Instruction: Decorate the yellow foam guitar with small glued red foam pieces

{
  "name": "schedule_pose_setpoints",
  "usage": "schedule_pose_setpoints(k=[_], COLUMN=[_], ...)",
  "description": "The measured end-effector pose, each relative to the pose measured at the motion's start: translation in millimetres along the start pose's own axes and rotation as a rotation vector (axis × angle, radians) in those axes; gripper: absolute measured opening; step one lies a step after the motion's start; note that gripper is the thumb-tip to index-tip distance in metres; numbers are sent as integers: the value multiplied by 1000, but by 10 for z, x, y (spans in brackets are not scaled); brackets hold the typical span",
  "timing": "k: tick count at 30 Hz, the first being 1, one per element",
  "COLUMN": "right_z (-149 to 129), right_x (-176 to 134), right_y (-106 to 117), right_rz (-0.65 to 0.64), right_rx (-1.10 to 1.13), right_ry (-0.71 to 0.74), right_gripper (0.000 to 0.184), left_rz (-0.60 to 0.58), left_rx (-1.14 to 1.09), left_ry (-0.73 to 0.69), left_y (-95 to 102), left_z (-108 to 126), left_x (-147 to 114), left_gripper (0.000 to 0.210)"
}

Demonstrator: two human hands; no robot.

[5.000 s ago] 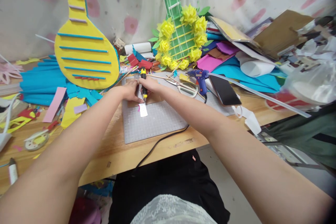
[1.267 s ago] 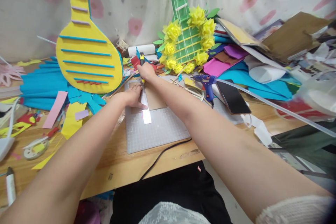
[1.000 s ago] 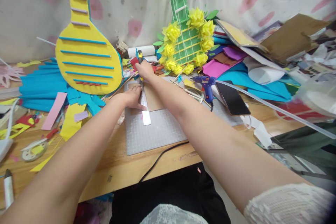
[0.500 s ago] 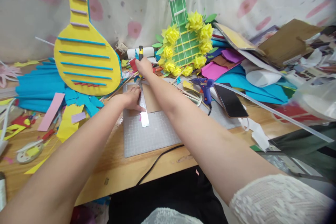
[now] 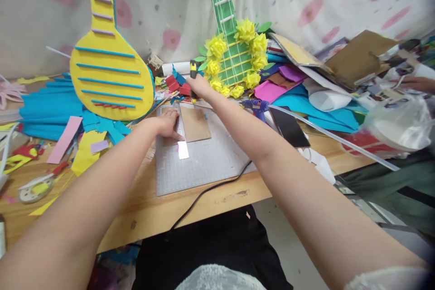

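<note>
My left hand (image 5: pixel 167 124) lies with thumb and fingers apart, pressing a metal ruler (image 5: pixel 183 150) down on a brown piece of cardboard (image 5: pixel 196 124). Both rest on a grey cutting mat (image 5: pixel 204 165). My right hand (image 5: pixel 200 87) is wrapped round a yellow and black utility knife (image 5: pixel 193 70), held upright just past the cardboard's far edge. Its tip is too small to tell whether it touches anything.
Behind the mat stand a yellow paper lute (image 5: pixel 110 70) and a green paper guitar (image 5: pixel 234 61) with yellow flowers. A blue glue gun (image 5: pixel 256 108) and a phone (image 5: pixel 290 129) lie to the right. A co-worker's hand (image 5: pixel 419 84) shows at far right.
My right hand has moved right with the utility knife, away from the ruler, and more of the cardboard shows. My left hand stays on the ruler. A co-worker's hand has come into view.
</note>
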State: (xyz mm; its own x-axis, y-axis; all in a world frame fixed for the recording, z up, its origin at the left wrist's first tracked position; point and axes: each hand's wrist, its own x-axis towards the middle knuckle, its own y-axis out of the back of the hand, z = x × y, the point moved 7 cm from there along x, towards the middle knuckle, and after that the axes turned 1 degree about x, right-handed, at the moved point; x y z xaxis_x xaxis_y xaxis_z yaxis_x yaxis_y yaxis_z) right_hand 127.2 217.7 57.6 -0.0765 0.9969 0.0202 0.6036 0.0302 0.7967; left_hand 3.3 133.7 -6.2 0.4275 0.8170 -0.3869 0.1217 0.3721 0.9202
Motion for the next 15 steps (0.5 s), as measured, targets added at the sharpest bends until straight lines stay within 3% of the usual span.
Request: schedule_pose_setpoints(k=[3,5,9,15], right_z=[256,440,588,488], right_x=[-274,-445,-619,-573], right_y=[-25,-2,38,-52], right_rz=[-270,-345,-345,-276], right_rx=[-110,-241,-398,-600], right_ry=[-60,-127,-162,-41], right_gripper=[34,35,42,55], left_rz=[13,26,55,71], left_rx=[-27,-38,-47,-62], left_ry=[7,8,-1,-21], left_y=[8,15,41,78], left_z=[-14,-21,-5,33], left_x=[10,8,-27,-86], left_gripper=[119,119,115,111])
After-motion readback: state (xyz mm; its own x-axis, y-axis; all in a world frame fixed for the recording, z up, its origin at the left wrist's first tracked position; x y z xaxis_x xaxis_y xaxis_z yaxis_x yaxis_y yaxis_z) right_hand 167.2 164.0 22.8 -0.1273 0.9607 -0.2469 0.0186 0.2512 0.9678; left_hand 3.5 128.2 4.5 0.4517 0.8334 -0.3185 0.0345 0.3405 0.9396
